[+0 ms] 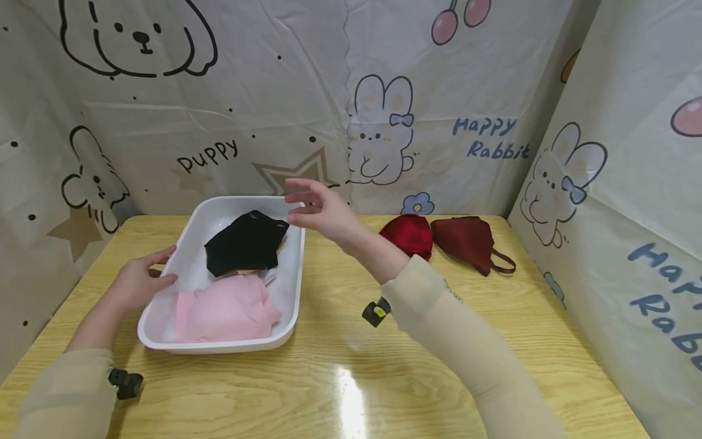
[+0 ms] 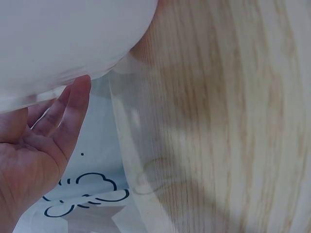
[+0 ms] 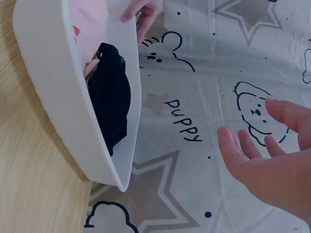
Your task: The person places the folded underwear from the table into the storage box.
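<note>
A white plastic tub (image 1: pixel 298 274) stands on the wooden table. In it lie a folded black garment (image 1: pixel 241 244) towards the back and a folded pink garment (image 1: pixel 227 308) in front. My left hand (image 1: pixel 134 281) grips the tub's left rim, thumb over the edge and fingers outside below it, as the left wrist view shows. Above the tub's back right corner hovers my right hand (image 1: pixel 323 213), its fingers spread and slightly bent, with nothing in them. The right wrist view shows the same empty right hand (image 3: pixel 272 170) apart from the tub.
To the right at the back of the table (image 1: pixel 340 347) lie a bright red folded, cup-shaped garment (image 1: pixel 408 235) and a maroon one (image 1: pixel 466 241) with a strap loop, like folded bras. Printed cloth (image 1: pixel 274 110) hangs behind and at both sides.
</note>
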{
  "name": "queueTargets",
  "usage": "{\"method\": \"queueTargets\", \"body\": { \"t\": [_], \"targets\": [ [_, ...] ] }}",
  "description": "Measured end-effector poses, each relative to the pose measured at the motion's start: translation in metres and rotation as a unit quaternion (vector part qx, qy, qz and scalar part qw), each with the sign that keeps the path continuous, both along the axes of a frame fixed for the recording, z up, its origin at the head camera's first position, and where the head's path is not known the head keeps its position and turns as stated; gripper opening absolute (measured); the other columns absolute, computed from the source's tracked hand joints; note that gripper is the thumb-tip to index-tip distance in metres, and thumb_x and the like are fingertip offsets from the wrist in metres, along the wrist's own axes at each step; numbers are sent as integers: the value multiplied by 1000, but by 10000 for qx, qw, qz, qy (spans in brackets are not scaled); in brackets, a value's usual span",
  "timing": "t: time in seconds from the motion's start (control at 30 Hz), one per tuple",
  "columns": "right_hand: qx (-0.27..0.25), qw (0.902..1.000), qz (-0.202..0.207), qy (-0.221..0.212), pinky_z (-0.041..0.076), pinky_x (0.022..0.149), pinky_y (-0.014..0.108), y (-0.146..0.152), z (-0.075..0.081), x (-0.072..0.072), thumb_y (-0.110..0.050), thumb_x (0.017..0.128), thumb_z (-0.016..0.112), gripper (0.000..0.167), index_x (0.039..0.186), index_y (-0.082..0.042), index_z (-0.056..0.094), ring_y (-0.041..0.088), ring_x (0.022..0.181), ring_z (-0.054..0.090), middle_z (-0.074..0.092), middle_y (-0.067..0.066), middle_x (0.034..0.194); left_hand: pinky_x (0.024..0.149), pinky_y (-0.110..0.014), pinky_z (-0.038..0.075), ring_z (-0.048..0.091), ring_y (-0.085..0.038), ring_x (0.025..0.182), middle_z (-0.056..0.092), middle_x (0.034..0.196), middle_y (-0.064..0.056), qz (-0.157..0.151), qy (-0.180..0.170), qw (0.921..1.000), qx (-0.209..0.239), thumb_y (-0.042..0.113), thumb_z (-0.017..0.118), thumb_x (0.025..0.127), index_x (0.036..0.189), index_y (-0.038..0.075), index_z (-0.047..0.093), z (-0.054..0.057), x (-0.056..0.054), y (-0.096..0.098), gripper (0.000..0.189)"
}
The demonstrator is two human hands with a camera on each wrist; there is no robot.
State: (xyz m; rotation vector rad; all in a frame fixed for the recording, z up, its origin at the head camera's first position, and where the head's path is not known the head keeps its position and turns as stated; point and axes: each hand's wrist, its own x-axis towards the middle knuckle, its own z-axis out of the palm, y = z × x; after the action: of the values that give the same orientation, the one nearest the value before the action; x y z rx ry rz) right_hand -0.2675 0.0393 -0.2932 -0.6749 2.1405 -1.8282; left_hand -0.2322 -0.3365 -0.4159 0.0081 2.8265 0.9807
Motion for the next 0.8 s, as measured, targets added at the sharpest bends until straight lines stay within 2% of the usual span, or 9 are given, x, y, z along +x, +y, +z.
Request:
{"method": "queueTargets", "body": {
  "t": [0.4,0.8],
  "targets": [
    [-190,9997,-87,90,48,97,36,42,1,13,-5,87,66,55,137,-16,46,26,119,53,53,7,131,84,-51,52,48,-49,112,32,141,-34,32,-32,10000,-40,28,59,93,150,8,17,0,1,2,74],
    [-357,9980,-459,247,47,97,38,83,-4,25,-7,88,65,54,137,-18,46,25,122,52,52,4,133,83,-51,52,49,-49,110,33,140,-34,7,-14,10000,-22,27,58,94,150,7,16,1,1,1,73]
  ]
}}
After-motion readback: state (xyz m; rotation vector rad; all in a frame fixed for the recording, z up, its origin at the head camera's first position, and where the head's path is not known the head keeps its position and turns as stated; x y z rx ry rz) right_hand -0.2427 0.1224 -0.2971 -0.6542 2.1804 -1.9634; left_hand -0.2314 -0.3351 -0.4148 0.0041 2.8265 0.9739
